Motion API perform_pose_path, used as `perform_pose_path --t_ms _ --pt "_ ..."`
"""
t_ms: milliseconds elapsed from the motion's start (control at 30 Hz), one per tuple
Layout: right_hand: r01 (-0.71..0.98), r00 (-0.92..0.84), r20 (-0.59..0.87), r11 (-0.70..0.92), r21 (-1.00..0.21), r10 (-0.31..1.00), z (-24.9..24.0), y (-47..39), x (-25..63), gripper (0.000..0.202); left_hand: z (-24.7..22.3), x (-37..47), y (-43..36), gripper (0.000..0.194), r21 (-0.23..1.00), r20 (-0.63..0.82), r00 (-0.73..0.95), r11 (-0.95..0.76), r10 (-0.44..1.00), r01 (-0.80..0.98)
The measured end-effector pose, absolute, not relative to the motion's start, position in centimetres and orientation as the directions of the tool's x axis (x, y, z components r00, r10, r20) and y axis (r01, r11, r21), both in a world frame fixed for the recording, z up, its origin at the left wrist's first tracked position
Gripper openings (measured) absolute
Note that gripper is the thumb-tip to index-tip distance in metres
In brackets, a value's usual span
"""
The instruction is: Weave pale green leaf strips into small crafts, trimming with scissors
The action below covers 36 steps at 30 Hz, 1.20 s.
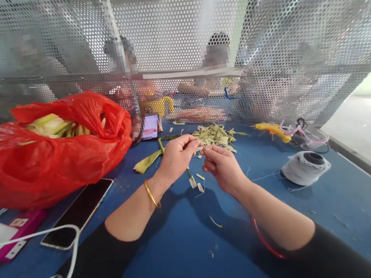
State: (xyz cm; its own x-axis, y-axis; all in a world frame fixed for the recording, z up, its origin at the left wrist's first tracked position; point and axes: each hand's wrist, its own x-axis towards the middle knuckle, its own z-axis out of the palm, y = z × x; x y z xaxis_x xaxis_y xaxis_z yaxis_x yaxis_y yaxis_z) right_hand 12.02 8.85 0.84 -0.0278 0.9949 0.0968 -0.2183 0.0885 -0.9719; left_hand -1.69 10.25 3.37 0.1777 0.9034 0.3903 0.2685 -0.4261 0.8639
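My left hand [178, 155] and my right hand [224, 165] meet fingertip to fingertip above a blue table [193, 262]. Both are pinched closed on something too small to make out. Just behind them lies a heap of pale green leaf scraps [219, 135]. A green stalk with a broad leaf end [148, 161] rests beside my left hand. Small cut pieces [193, 181] are scattered below my fingers. To the right stands a spool of white thread [305, 168], with a loose thread running from it toward my right hand.
A red plastic bag [50, 167] of stalks fills the left side, beside a dark phone [80, 215], a purple box [12, 236] and a white cable [74, 254]. Yellow-handled scissors [273, 130] lie at the right. A perforated metal screen [168, 22] stands behind, with people beyond it.
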Motion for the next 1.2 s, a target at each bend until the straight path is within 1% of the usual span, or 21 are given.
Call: perform_pose_path --t_ms 67,133,167,233,300,333,400,433,500,567,633,667,733,800,867,933,967,1033,1100,1133,1200 --pt "-0.150 -0.030 0.116 0.111 -0.982 0.993 1.0 8.5 12.0 0.027 3.2 -1.7 10.3 0.021 0.839 0.414 0.154 -0.442 0.897 0.317" --pt "0.095 0.016 0.272 0.270 -0.958 0.962 1.4 8.0 12.1 0.025 3.1 -1.7 10.4 0.020 0.788 0.453 0.128 -0.463 0.882 0.407" --pt "0.251 0.018 0.384 0.368 -0.895 0.923 1.6 7.8 12.2 0.025 3.0 -1.7 10.4 0.020 0.755 0.471 0.125 -0.472 0.873 0.455" --pt "0.506 -0.057 0.570 0.515 -0.691 0.820 2.0 7.3 12.5 0.025 2.8 -1.6 10.3 0.020 0.682 0.498 0.144 -0.489 0.855 0.544" --pt "0.630 -0.177 0.642 0.587 -0.509 0.746 2.6 7.1 12.9 0.024 2.9 -1.6 10.3 0.022 0.595 0.512 0.194 -0.508 0.837 0.623" --pt "0.659 -0.229 0.646 0.604 -0.448 0.728 2.9 7.2 13.3 0.023 3.0 -1.7 10.3 0.023 0.550 0.505 0.233 -0.518 0.831 0.655" --pt "0.679 -0.296 0.628 0.621 -0.392 0.720 3.7 7.5 14.3 0.021 3.4 -1.9 10.2 0.022 0.486 0.453 0.348 -0.555 0.821 0.675" --pt "0.669 -0.308 0.608 0.621 -0.408 0.732 4.1 7.9 14.9 0.020 3.7 -2.1 10.1 0.021 0.487 0.400 0.430 -0.585 0.810 0.649" --pt "0.586 -0.319 0.533 0.605 -0.539 0.783 4.6 8.7 16.0 0.021 4.3 -2.5 10.0 0.015 0.579 0.286 0.596 -0.631 0.750 0.516" --pt "0.415 -0.329 0.397 0.508 -0.755 0.857 4.8 9.5 16.7 0.024 4.8 -2.7 9.8 0.016 0.731 0.246 0.651 -0.579 0.718 0.363" --pt "0.188 -0.317 0.260 0.329 -0.925 0.912 4.4 10.0 16.8 0.027 4.9 -2.6 9.7 0.019 0.852 0.267 0.576 -0.468 0.773 0.233" --pt "0.077 -0.303 0.208 0.241 -0.968 0.930 4.0 10.1 16.5 0.028 4.8 -2.5 9.7 0.021 0.892 0.275 0.509 -0.413 0.816 0.181" --pt "-0.091 -0.277 0.138 0.117 -0.989 0.951 3.1 10.0 15.5 0.028 4.3 -2.2 10.0 0.021 0.934 0.275 0.365 -0.338 0.890 0.120" --pt "-0.146 -0.234 0.101 0.068 -0.987 0.967 2.3 9.6 14.2 0.025 3.8 -1.9 10.3 0.019 0.933 0.287 0.231 -0.326 0.930 0.154" --pt "-0.064 -0.131 0.136 0.129 -0.990 0.982 1.7 8.9 13.0 0.024 3.4 -1.7 10.5 0.018 0.894 0.334 0.131 -0.357 0.934 0.270" --pt "0.175 -0.038 0.292 0.294 -0.940 0.956 1.7 8.2 12.3 0.025 3.1 -1.7 10.5 0.018 0.815 0.394 0.097 -0.396 0.914 0.423" --pt "0.322 -0.037 0.397 0.387 -0.864 0.917 1.9 7.8 12.2 0.025 3.0 -1.7 10.4 0.018 0.760 0.422 0.107 -0.416 0.900 0.499" --pt "0.549 -0.135 0.558 0.531 -0.646 0.819 2.6 7.4 12.6 0.026 3.1 -1.7 10.2 0.020 0.632 0.457 0.184 -0.463 0.870 0.621" --pt "0.629 -0.252 0.600 0.599 -0.495 0.760 3.5 7.4 13.6 0.026 3.5 -1.9 10.0 0.021 0.538 0.423 0.321 -0.520 0.848 0.664" --pt "0.631 -0.287 0.588 0.611 -0.478 0.757 4.0 7.6 14.3 0.025 3.7 -2.0 10.0 0.020 0.531 0.377 0.400 -0.549 0.835 0.646" --pt "0.570 -0.324 0.517 0.599 -0.563 0.793 4.7 8.3 15.6 0.025 4.3 -2.5 9.9 0.018 0.619 0.256 0.550 -0.572 0.795 0.538"
